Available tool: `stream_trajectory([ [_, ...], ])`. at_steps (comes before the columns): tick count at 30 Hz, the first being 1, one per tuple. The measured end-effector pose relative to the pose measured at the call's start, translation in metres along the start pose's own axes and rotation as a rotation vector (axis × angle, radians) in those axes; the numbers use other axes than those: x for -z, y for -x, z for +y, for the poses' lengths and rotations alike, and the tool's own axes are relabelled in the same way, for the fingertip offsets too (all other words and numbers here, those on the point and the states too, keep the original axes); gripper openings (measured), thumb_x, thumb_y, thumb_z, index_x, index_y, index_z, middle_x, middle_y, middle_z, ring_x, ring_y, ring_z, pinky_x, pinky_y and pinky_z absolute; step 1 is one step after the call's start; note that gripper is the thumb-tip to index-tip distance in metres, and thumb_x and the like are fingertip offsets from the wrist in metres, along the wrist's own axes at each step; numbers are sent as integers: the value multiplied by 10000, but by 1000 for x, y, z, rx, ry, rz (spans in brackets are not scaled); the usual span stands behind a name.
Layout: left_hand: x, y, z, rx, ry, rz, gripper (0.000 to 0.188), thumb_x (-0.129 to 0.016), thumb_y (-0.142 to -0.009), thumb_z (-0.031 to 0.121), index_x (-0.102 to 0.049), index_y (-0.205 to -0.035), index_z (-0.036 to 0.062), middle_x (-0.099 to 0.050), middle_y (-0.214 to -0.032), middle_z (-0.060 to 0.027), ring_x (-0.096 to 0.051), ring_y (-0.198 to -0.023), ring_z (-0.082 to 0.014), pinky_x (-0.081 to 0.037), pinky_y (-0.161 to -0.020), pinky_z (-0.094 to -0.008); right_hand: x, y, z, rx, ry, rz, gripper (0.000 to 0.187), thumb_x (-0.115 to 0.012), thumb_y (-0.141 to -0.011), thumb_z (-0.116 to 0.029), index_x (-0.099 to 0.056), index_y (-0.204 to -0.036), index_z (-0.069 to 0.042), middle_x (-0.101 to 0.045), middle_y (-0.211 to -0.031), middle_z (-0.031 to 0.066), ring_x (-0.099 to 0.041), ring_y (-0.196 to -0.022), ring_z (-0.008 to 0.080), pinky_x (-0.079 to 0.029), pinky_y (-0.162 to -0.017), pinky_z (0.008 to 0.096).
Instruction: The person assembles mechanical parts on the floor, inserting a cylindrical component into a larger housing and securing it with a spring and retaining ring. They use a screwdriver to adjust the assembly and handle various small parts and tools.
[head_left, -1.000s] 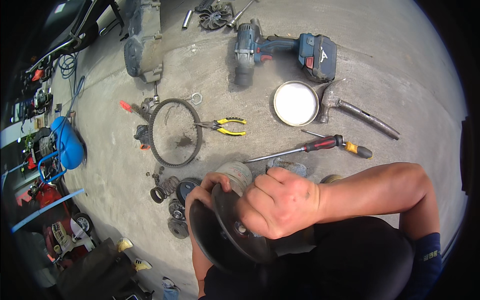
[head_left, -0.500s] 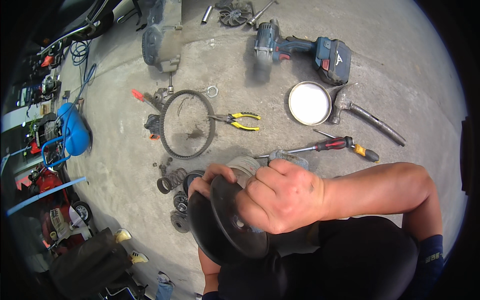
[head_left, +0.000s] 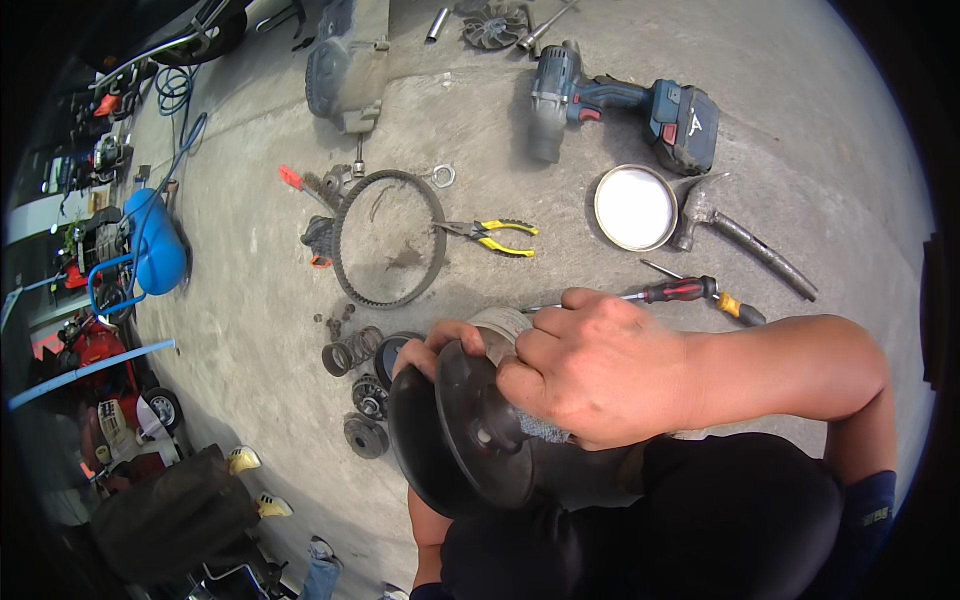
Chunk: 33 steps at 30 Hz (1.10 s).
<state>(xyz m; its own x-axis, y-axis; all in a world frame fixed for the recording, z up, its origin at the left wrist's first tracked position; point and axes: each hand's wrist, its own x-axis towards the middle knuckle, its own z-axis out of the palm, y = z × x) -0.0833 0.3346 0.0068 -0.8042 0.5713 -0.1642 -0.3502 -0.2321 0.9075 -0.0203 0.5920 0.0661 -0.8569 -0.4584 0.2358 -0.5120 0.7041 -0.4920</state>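
A dark metal pulley (head_left: pixel 462 405) with two flared discs and a central hub is held tilted over my lap. My left hand (head_left: pixel 436 346) is closed on its far rim, fingers curled over the edge; the rest of that hand is hidden behind the discs. Closed at the pulley's hub, my right hand (head_left: pixel 610 370) grips a grey cloth (head_left: pixel 540 428), which shows below the fingers against the hub. Just beyond the hands, partly covered, is a pale round container (head_left: pixel 500 320). To the left lie a coil spring (head_left: pixel 352 352) and a black ring (head_left: pixel 393 350).
On the concrete are a toothed belt (head_left: pixel 440 250), yellow-handled pliers (head_left: pixel 505 238), a cordless impact wrench (head_left: pixel 610 95), a white-filled round lid (head_left: pixel 635 207), a hammer (head_left: pixel 750 238) and screwdrivers (head_left: pixel 680 289). A blue air tank (head_left: pixel 157 242) and another person's shoes (head_left: pixel 272 504) are at left.
My right hand has shifted slightly right and back from the pulley's face, showing more of the hub and the cloth. The whole view has shifted a little; my left hand keeps its hold.
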Motion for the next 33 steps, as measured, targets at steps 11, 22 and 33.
stream_trajectory([
  [11, -2, 7, 1, 181, 317, 38, 458, -865, -894, 80, -490, -1149, 144, -509, -1299, -166, -585, -1217, -273, -564, -987, -341, 11, -2, 8, 68, -612, 89, 728, -965, -677, -267, -707, -1329, -71, -640, -1278, 221, -661, -988, 350, -558, -829, 443],
  [22, 4, 12, -7, 241, 208, 50, 580, -924, -803, 104, -457, -1142, 159, -542, -1270, -124, -566, -1214, -231, -492, -1039, -379, -10, -19, -15, -32, -540, -2, 560, -873, -791, -214, -681, -1288, -39, -644, -1256, 237, -664, -1120, 407, -612, -872, 482],
  [33, 12, 8, -6, 144, 35, -15, 449, -854, -881, 115, -473, -1119, 130, -567, -1181, -78, -571, -1163, -197, -470, -1037, -350, -11, -44, -4, -148, -647, -328, 521, -802, -849, -285, -581, -1172, 59, -713, -791, 270, -732, -751, 486, -612, -719, 538],
])
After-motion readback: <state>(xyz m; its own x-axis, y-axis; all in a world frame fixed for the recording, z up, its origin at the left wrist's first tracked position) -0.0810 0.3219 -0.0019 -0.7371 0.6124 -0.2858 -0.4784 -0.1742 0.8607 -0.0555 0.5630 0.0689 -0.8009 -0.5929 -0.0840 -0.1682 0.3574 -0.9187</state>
